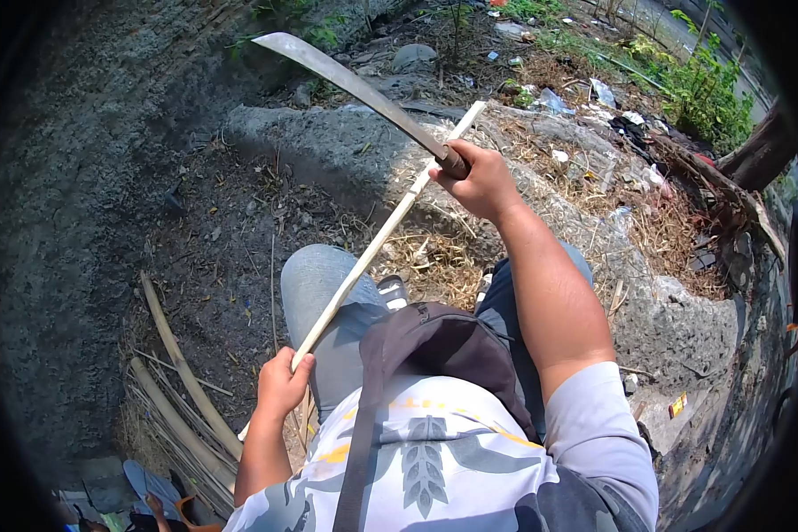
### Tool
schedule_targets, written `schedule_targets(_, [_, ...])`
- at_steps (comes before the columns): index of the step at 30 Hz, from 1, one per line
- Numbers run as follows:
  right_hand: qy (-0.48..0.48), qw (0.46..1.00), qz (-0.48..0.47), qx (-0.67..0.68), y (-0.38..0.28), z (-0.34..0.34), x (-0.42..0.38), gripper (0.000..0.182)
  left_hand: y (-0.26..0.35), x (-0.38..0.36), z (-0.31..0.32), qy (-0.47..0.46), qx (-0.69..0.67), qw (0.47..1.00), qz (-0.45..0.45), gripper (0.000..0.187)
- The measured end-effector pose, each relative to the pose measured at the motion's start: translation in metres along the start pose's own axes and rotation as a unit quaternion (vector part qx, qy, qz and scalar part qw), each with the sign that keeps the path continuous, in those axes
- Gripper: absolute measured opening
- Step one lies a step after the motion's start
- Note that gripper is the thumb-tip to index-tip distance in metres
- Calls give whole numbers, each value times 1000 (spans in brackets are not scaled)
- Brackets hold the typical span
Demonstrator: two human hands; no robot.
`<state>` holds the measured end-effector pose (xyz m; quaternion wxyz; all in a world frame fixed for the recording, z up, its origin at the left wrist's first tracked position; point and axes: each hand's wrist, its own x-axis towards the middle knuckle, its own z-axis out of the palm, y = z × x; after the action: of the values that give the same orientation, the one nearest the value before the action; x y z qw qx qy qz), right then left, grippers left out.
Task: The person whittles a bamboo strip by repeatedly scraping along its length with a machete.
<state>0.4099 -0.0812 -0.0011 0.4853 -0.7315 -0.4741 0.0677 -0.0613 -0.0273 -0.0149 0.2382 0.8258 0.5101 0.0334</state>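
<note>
My right hand [481, 182] is closed round the wooden handle of a machete [355, 87], whose long curved blade points up and to the left. Beneath the blade's base, a pale split bamboo strip [377, 241] slants from upper right to lower left and overlaps the right fingers. The strip's lower end sits in my left hand [284, 384], fingers wrapped round it beside my left knee. Shavings of straw colour [426, 264] lie on the ground between my legs.
Several long bamboo pieces [182, 355] lie at the lower left. A rough stone block [683, 319] stands at the right, a tree trunk [758, 151] beyond it. Litter [603, 93] is scattered at the upper right. Part of another person's arm [157, 512] shows at the bottom left.
</note>
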Motion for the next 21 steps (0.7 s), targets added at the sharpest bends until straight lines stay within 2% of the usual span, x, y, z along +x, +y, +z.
schedule_targets(4, [-19,994,-38,-104,-6,-5,0,38,-6,-1,4,16,-34,999,-1,49])
schedule_targets(5, [-37,995,-42,-84,-7,-4,-1,37,-8,-1,6,21,-51,998,0,49])
schedule_targets(10, [-119,965,-143,-187,-13,12,-8,26,-36,10,27,48,-162,985,-33,49])
schedule_targets(12, [-164,947,-172,-218,-17,17,-8,25,-39,14,30,71,-177,982,-17,49])
schedule_targets(16, [-143,939,-169,-262,-12,17,-6,22,-17,11,13,113,-175,978,18,48])
schedule_targets(17, [-157,941,-112,-278,-8,14,-4,23,-20,9,12,115,-161,980,14,48])
schedule_targets(21, [-164,960,-8,-226,8,10,0,30,-19,7,6,114,-131,985,20,46])
